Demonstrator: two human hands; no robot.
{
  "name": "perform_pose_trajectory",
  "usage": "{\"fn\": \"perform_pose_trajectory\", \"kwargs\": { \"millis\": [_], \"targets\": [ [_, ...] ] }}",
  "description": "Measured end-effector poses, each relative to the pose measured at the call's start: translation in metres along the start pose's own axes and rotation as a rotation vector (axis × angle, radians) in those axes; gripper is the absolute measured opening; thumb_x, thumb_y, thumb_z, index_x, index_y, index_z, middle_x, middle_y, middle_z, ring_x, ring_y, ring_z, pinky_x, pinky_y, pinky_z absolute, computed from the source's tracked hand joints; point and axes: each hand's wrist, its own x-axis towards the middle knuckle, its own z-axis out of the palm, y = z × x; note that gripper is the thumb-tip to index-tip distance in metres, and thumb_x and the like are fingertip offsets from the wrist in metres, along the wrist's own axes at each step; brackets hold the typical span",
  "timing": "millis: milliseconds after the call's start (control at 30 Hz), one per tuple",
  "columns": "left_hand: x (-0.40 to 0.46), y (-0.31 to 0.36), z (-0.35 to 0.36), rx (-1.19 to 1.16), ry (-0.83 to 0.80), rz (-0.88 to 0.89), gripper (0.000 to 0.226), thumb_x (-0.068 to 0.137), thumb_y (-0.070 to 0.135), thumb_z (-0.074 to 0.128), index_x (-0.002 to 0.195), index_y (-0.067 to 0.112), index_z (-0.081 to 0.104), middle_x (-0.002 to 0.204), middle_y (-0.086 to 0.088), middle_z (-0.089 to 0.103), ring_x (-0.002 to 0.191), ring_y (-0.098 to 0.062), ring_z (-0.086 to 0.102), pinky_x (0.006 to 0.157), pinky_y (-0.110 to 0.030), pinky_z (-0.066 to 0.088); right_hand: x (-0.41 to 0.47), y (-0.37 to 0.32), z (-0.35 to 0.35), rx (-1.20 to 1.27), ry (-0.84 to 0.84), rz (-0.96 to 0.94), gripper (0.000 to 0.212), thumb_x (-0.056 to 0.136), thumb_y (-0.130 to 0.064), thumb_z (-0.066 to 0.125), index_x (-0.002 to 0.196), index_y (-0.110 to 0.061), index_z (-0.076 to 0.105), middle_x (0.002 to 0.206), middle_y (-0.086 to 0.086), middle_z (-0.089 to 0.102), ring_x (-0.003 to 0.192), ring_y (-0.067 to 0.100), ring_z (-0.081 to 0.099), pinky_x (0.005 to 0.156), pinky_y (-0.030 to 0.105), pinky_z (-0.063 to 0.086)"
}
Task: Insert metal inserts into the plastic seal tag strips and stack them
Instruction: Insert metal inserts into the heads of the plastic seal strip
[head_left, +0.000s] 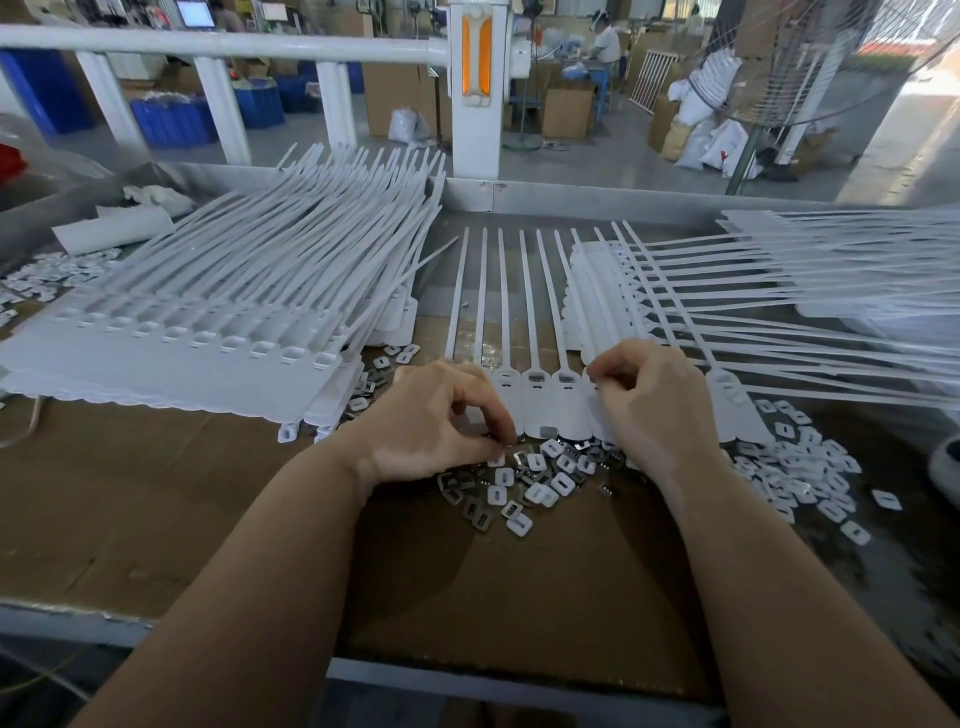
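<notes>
Your left hand (436, 415) is over the loose pile of metal inserts (470, 506) and white caps (563, 483) on the cardboard surface (182, 493). Grip is curled, thumb and forefinger pinching something small at the pile's top edge — looks like one insert, too small to be sure.

Your right hand (657, 402) sits on the working strip of seal tags (535, 405), fingers curled down at a tag head on its right side. Can't tell if that grip holds an insert or is just pressing on the tag.

Finished stack (171, 332) lies to your left, another pile of strips (831, 270) fans out on the right, tails crossing over the working strip.

Risks from here, my read:
- Inserts and caps are mixed in one pile, so it's easy to grab the wrong part or two stuck together.
- An insert going in flipped or tilted won't seat flush; check each pocket.
- Right-side tails overlap your strip — lifting it to stack could snag them and drag the pile.
- Skipping a pocket: some heads show a dark insert, those under your hands are hidden.
</notes>
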Motion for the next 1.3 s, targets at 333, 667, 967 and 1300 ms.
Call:
{"fn": "perform_pose_trajectory", "kwargs": {
  "millis": [333,667,967,1300],
  "targets": [
    [0.001,0.011,0.008,0.087,-0.057,0.051,0.011,0.077,0.031,0.072,0.079,0.042,0.071,0.082,0.026,0.056,0.096,0.004,0.045,0.104,-0.047,0.025,0.0,0.001,0.001,-0.007,-0.002,-0.008,0.02,0.086,-0.004,0.055,0.091,-0.017,0.069,0.094,0.0,0.067,0.089,0.014,0.06,0.082,0.028,0.049],
    [0.001,0.021,0.018,0.128,0.014,0.136,0.01,0.075,0.036,0.073,0.077,0.045,0.068,0.082,0.021,0.056,0.093,0.004,0.046,0.101,-0.034,0.017,-0.001,0.0,0.0,-0.007,-0.001,-0.009,0.02,0.086,-0.005,0.054,0.091,-0.018,0.069,0.094,0.0,0.068,0.088,0.016,0.061,0.083,0.031,0.05],
    [0.002,0.027,0.026,0.214,-0.055,0.169,0.01,0.077,0.035,0.072,0.086,0.034,0.073,0.079,0.023,0.052,0.089,-0.001,0.042,0.093,-0.032,0.019,-0.001,-0.002,0.0,-0.009,0.005,-0.007,0.019,0.087,-0.006,0.055,0.09,-0.018,0.07,0.092,-0.001,0.068,0.087,0.015,0.06,0.081,0.029,0.049],
    [0.003,0.029,0.026,0.219,-0.104,0.152,0.012,0.079,0.031,0.069,0.075,0.037,0.06,0.085,0.019,0.054,0.089,0.005,0.04,0.092,-0.03,0.021,-0.002,-0.001,0.001,-0.008,0.0,-0.014,0.019,0.086,-0.006,0.055,0.09,-0.017,0.07,0.092,-0.001,0.067,0.083,0.013,0.058,0.075,0.023,0.043]
  ]
}}
